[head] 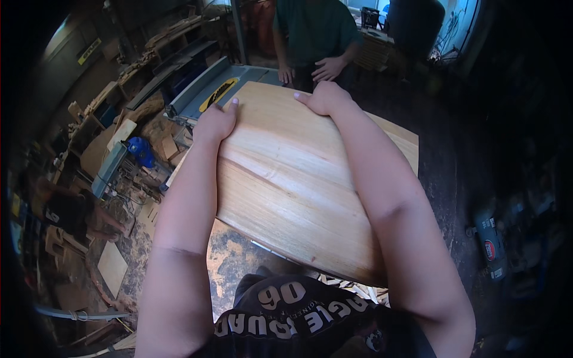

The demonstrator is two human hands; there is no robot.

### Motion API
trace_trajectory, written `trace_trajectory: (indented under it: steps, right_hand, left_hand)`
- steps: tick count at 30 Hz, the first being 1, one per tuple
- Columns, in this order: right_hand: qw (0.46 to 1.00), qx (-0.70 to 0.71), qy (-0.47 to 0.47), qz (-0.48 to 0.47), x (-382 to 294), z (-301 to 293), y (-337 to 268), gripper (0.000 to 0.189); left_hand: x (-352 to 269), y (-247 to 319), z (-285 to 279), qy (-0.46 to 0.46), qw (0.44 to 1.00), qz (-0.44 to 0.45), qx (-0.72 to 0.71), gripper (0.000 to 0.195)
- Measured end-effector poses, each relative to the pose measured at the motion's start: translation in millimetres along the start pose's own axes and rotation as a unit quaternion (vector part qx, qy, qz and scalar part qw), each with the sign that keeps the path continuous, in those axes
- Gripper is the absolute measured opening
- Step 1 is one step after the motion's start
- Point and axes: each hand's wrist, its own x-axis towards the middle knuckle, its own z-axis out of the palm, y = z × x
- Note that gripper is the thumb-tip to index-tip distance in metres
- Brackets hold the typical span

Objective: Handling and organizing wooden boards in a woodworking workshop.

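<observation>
A broad, pale wooden panel [286, 179] lies in front of me, its streaked grain running across it. My left hand [214, 121] grips its left edge, thumb on the top face and fingers hidden below. At the far edge, my right hand [330, 99] holds the panel with its thumb on top; the other fingers are mostly out of sight. Just beyond my left hand is a table saw [250, 73], partly covered by the panel. Its toothed blade [218, 93] shows in a yellow insert beside the long metal fence [197, 85].
Across the saw stands a co-worker [315, 33] in a dark green shirt, hands near the panel's far edge. Another person [67, 208] is at the left. A blue machine [141, 152], wood scraps [367, 291] and a cylindrical tank [488, 244] stand or lie around.
</observation>
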Motion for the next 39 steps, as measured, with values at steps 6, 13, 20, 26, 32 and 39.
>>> trace_trajectory:
  steps: [6,13,20,26,32,39]
  right_hand:
    - [0.998,0.035,0.023,0.040,-26,-16,-11,0.083]
    - [0.999,0.021,0.013,0.028,-19,-10,-4,0.084]
    - [1.000,0.026,0.000,0.010,-12,-5,-5,0.082]
    - [0.951,0.216,0.214,-0.052,-11,2,-15,0.059]
    - [0.934,0.251,0.226,-0.115,0,-4,-7,0.044]
    - [0.796,0.576,0.124,-0.139,8,-7,2,0.032]
  left_hand:
    - [-14,5,-6,-0.002,1.000,-0.027,-0.007,0.082]
    - [-19,12,-11,-0.017,1.000,-0.025,0.004,0.081]
    - [-17,9,-10,-0.016,1.000,-0.024,0.003,0.080]
    - [-21,10,-12,-0.016,1.000,-0.022,0.002,0.079]
    - [-24,13,-12,-0.022,0.999,-0.023,0.004,0.079]
    - [-22,14,-11,-0.020,1.000,-0.013,0.006,0.080]
